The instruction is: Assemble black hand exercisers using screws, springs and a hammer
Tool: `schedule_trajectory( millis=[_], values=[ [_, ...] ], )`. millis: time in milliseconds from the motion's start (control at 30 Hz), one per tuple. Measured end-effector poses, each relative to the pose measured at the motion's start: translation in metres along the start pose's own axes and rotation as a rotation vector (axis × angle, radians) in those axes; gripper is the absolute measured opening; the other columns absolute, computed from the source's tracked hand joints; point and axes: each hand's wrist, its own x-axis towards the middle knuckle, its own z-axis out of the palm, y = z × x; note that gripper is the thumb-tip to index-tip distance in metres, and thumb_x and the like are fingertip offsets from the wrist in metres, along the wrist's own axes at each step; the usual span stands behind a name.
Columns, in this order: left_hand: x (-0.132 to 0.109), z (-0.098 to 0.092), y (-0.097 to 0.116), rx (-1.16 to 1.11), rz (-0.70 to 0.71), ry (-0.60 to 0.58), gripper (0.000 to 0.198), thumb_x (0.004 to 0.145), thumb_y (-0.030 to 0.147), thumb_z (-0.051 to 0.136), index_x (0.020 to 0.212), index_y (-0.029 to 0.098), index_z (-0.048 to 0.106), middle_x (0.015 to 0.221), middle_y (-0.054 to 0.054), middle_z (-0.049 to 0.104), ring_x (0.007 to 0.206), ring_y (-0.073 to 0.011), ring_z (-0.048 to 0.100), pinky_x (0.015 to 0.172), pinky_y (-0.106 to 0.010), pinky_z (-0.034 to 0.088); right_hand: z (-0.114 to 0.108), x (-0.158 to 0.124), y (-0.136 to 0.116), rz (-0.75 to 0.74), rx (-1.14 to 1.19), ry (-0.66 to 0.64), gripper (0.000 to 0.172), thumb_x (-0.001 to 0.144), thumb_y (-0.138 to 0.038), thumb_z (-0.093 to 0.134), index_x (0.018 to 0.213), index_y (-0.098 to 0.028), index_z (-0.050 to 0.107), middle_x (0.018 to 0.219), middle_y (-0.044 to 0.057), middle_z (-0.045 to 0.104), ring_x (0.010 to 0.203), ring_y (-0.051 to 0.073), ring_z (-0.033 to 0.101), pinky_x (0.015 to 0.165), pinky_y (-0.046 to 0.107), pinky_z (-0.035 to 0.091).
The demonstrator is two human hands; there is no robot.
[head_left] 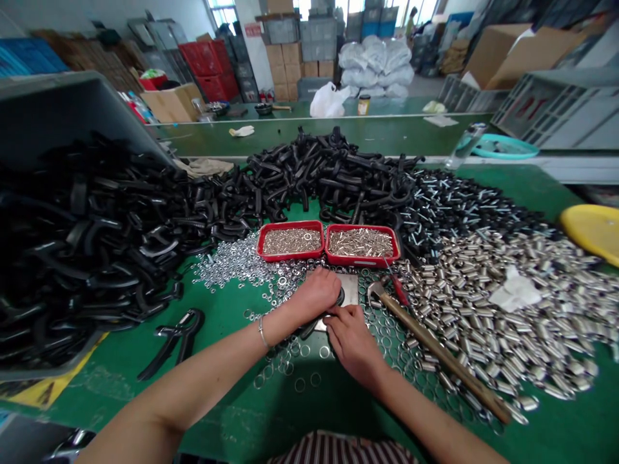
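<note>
My left hand [319, 291] is closed over a black plastic part that looks like a hand-grip handle [308, 329], mostly hidden by my fingers. It is held over a small metal plate [351, 285] on the green table. Just below, my right hand [349, 332] has its fingers pinched together against the same part; anything small between them is hidden. A hammer [420, 332] with a wooden handle lies to the right of my hands, beside a red-handled screwdriver [399, 289]. A spring-fitted black hand grip [178, 338] rests on the table at the left.
Two red trays [323, 252] of small metal pins stand beyond my hands. Black handles [314, 171] pile behind and spill from a grey bin [97, 96]. Washers [236, 261], metal rings [300, 385], springs [483, 309] and black-headed bolts [464, 200] surround the work spot. A yellow lid [594, 232] sits far right.
</note>
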Motion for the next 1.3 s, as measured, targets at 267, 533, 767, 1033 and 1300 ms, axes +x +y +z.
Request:
schedule_trajectory(
  millis=[267,533,767,1033,1300],
  values=[
    [-0.003,0.014,0.005,0.044,-0.048,0.021,0.017,0.092,0.007,0.045,0.093,0.009,0.061,0.093,-0.015,0.062,0.092,-0.0279,0.057,0.091,-0.045,0.043,0.002,-0.001,0.001,0.017,0.049,0.031,0.023,0.097,-0.016,0.049,0.110,-0.017,0.068,0.122,0.009,0.063,0.102,0.026,0.047,0.093,0.043,0.046],
    [-0.016,0.026,0.004,-0.269,-0.197,0.118,0.020,0.096,0.014,0.049,0.112,0.012,0.059,0.106,-0.012,0.065,0.103,-0.0243,0.059,0.096,-0.039,0.046,0.002,-0.002,-0.007,0.181,0.014,0.092,0.030,0.093,-0.020,0.052,0.121,-0.016,0.061,0.136,0.015,0.049,0.122,0.029,0.044,0.104,0.046,0.041],
    [-0.054,0.031,-0.004,-0.526,-0.416,0.310,0.029,0.099,0.025,0.048,0.125,0.017,0.055,0.117,-0.011,0.064,0.109,-0.0238,0.059,0.100,-0.042,0.045,-0.006,0.005,-0.019,0.293,-0.154,0.019,0.037,0.092,-0.030,0.057,0.128,-0.020,0.058,0.111,0.013,0.060,0.104,0.028,0.056,0.094,0.040,0.043],
    [-0.075,0.031,-0.015,-0.579,-0.430,0.352,0.020,0.099,0.023,0.045,0.107,0.018,0.063,0.107,-0.008,0.066,0.104,-0.0222,0.059,0.097,-0.041,0.045,-0.006,0.008,-0.019,0.272,-0.249,-0.130,0.023,0.096,-0.021,0.048,0.111,-0.020,0.065,0.087,0.007,0.071,0.085,0.024,0.062,0.078,0.033,0.041],
    [-0.078,0.032,-0.024,-0.596,-0.421,0.371,0.018,0.098,0.021,0.049,0.105,0.017,0.064,0.106,-0.008,0.067,0.104,-0.0222,0.059,0.096,-0.040,0.045,-0.011,-0.008,-0.004,0.139,-0.149,-0.081,0.018,0.093,-0.016,0.053,0.103,-0.020,0.068,0.089,0.006,0.070,0.090,0.022,0.060,0.085,0.032,0.043]
  ],
)
